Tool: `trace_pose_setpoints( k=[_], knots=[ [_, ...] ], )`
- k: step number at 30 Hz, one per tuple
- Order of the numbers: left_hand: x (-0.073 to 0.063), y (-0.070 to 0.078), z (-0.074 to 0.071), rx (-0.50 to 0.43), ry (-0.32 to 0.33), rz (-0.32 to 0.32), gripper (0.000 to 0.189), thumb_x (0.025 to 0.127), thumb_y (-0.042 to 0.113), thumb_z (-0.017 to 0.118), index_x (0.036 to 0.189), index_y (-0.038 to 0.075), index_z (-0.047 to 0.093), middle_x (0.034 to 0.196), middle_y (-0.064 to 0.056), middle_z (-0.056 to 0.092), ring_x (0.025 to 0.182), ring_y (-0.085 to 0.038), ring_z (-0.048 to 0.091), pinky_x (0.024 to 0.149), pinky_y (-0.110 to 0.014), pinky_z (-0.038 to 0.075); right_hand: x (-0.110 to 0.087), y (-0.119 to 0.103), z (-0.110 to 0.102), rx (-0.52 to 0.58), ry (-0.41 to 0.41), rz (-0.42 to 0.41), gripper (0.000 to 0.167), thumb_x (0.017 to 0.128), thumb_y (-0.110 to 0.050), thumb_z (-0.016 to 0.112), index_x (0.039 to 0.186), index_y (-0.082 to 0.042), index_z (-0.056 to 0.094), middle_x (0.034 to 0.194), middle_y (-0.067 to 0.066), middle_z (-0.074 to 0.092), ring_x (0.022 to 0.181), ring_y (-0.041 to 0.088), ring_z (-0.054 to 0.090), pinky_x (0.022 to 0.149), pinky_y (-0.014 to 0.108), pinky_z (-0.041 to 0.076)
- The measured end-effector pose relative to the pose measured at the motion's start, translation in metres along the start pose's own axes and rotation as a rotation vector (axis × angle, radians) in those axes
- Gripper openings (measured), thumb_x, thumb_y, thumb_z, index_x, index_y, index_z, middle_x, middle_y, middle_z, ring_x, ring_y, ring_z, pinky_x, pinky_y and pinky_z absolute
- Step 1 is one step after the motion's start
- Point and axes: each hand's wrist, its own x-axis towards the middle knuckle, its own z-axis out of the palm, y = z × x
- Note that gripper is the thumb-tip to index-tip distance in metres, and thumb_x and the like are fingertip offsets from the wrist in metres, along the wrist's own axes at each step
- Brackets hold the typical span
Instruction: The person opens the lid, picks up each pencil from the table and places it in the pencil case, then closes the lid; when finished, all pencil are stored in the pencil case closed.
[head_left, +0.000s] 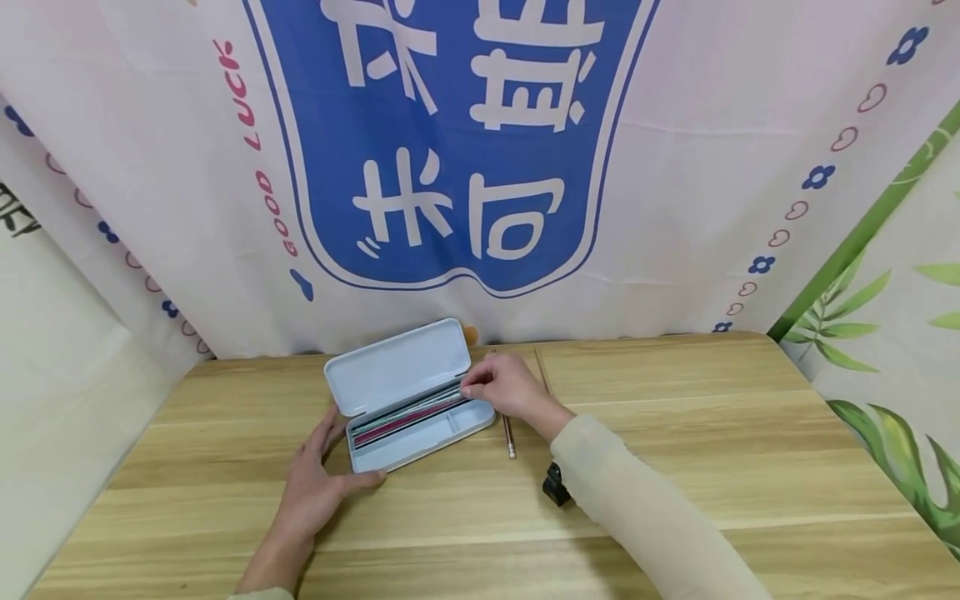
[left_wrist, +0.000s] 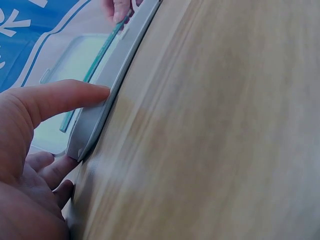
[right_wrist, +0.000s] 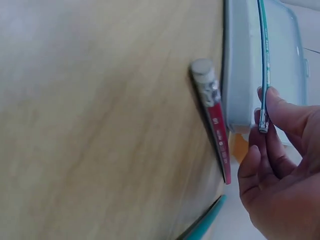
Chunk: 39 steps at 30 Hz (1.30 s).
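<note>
An open pale blue pencil case [head_left: 401,454] stands tilted on the table, its lid [head_left: 401,367] raised at the back. My left hand [head_left: 318,479] holds its left end, the thumb on the near rim and the other fingers round the far side. With thumb and fingertips, my right hand [head_left: 513,387] pinches a green pencil [right_wrist: 266,60] near its eraser end, over the case. Several pencils, a red pencil [head_left: 408,422] among them, lie lengthwise inside. Just right of the case rests another red pencil [right_wrist: 216,120], its white eraser towards me.
A further pencil [head_left: 542,371], teal in the right wrist view, lies beyond my right wrist. Something orange [head_left: 470,335] shows behind the lid. A printed curtain [head_left: 675,208] hangs along the back edge of the wooden table [head_left: 712,442].
</note>
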Motion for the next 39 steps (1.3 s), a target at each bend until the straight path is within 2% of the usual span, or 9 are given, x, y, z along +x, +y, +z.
trace_pose_setpoints(
  k=[4, 8, 11, 13, 16, 28, 32, 35, 39],
  knots=[
    [0.000, -0.001, 0.000, -0.003, -0.002, 0.000, 0.136, 0.076, 0.023, 0.098, 0.176, 0.023, 0.004, 0.175, -0.013, 0.037, 0.169, -0.042, -0.005, 0.136, -0.062, -0.009, 0.001, 0.000, 0.003, -0.028, -0.006, -0.044, 0.005, 0.095, -0.009, 0.082, 0.095, -0.008, 0.087, 0.097, 0.004, 0.077, 0.088, 0.010, 0.060, 0.081, 0.025, 0.050],
    [0.001, -0.001, 0.001, -0.003, 0.002, 0.001, 0.136, 0.076, 0.023, 0.098, 0.176, 0.022, 0.005, 0.175, -0.013, 0.037, 0.169, -0.041, -0.003, 0.136, -0.062, -0.008, 0.002, 0.001, 0.005, -0.079, -0.019, -0.094, 0.005, 0.094, -0.008, 0.082, 0.095, -0.008, 0.087, 0.095, 0.003, 0.079, 0.093, 0.014, 0.062, 0.105, 0.035, 0.049],
    [0.000, -0.001, 0.001, -0.002, 0.004, -0.007, 0.138, 0.075, 0.023, 0.099, 0.176, 0.023, 0.005, 0.175, -0.011, 0.037, 0.169, -0.042, 0.000, 0.136, -0.066, -0.003, 0.003, 0.002, 0.007, -0.111, -0.031, -0.121, 0.006, 0.095, -0.009, 0.081, 0.095, -0.009, 0.087, 0.095, 0.003, 0.079, 0.099, 0.019, 0.066, 0.125, 0.046, 0.038],
    [0.001, 0.000, 0.001, 0.002, 0.005, -0.016, 0.138, 0.075, 0.024, 0.099, 0.176, 0.024, 0.004, 0.176, -0.009, 0.037, 0.168, -0.043, 0.000, 0.135, -0.068, 0.001, 0.003, 0.002, 0.007, -0.125, -0.042, -0.124, 0.008, 0.096, -0.009, 0.080, 0.096, -0.010, 0.088, 0.098, 0.003, 0.080, 0.104, 0.023, 0.067, 0.132, 0.051, 0.030],
    [0.001, 0.000, 0.001, -0.003, 0.004, -0.022, 0.139, 0.075, 0.024, 0.099, 0.176, 0.025, 0.004, 0.176, -0.007, 0.036, 0.168, -0.043, 0.002, 0.134, -0.070, 0.004, 0.003, 0.000, 0.008, -0.144, -0.057, -0.125, 0.010, 0.097, -0.008, 0.078, 0.097, -0.011, 0.088, 0.101, 0.003, 0.080, 0.109, 0.026, 0.068, 0.136, 0.054, 0.024],
    [0.001, 0.000, 0.001, -0.007, 0.002, -0.026, 0.138, 0.075, 0.023, 0.099, 0.176, 0.026, 0.004, 0.177, -0.008, 0.035, 0.168, -0.044, -0.001, 0.133, -0.072, 0.001, 0.003, -0.002, 0.008, -0.160, -0.057, -0.119, 0.010, 0.098, -0.009, 0.078, 0.097, -0.012, 0.088, 0.102, 0.002, 0.081, 0.108, 0.023, 0.069, 0.127, 0.047, 0.036],
    [0.001, 0.000, 0.001, -0.006, 0.004, -0.029, 0.138, 0.075, 0.023, 0.099, 0.176, 0.025, 0.004, 0.176, -0.009, 0.036, 0.168, -0.044, 0.001, 0.133, -0.071, 0.003, -0.002, -0.006, 0.003, -0.129, -0.044, -0.081, 0.010, 0.099, -0.011, 0.077, 0.099, -0.012, 0.087, 0.101, 0.001, 0.080, 0.100, 0.017, 0.066, 0.106, 0.037, 0.051],
    [0.001, 0.001, 0.001, -0.004, 0.006, -0.026, 0.138, 0.075, 0.023, 0.099, 0.176, 0.024, 0.004, 0.177, -0.009, 0.035, 0.168, -0.044, 0.000, 0.133, -0.071, 0.002, -0.008, -0.012, -0.008, -0.090, -0.020, -0.089, 0.010, 0.100, -0.012, 0.076, 0.101, -0.010, 0.086, 0.099, 0.002, 0.077, 0.090, 0.014, 0.062, 0.083, 0.029, 0.054],
    [0.001, 0.001, 0.001, -0.001, 0.003, -0.023, 0.138, 0.076, 0.024, 0.099, 0.176, 0.023, 0.003, 0.177, -0.010, 0.035, 0.168, -0.044, 0.000, 0.133, -0.071, 0.002, -0.018, -0.023, -0.031, -0.038, 0.028, -0.077, 0.011, 0.102, -0.014, 0.075, 0.106, -0.009, 0.083, 0.099, 0.002, 0.075, 0.089, 0.015, 0.062, 0.078, 0.026, 0.054]
  ],
)
